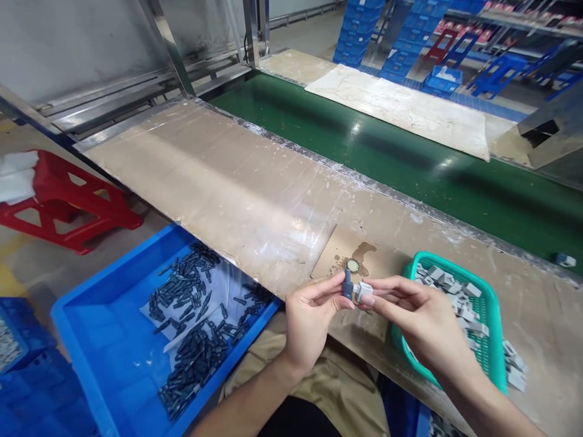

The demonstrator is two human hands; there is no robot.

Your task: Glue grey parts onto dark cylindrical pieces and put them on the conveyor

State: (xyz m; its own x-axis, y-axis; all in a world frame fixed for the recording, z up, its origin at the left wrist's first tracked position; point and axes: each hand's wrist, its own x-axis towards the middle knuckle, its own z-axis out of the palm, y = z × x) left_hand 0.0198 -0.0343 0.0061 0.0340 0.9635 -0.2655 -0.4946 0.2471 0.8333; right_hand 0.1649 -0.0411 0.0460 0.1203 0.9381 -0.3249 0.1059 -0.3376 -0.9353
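Between the fingertips of my left hand (314, 315) is a dark grey-blue plastic part (348, 286), held upright with a narrow stem on top. My right hand (410, 309) pinches a small light grey plastic block (364, 292). The two pieces meet, or nearly meet, in front of me; whether they are joined I cannot tell. Just behind them a small round cap or dish (352, 265) with a pale centre sits on a piece of brown cardboard (325, 258) with wet stains.
At right, a green basket (496, 328) holds light grey blocks, with several loose ones (515, 364) beside it. At left, a blue bin (113, 364) holds many dark parts. A green conveyor belt (291, 115) runs behind the worktable (218, 176). A red stool (68, 206) stands left.
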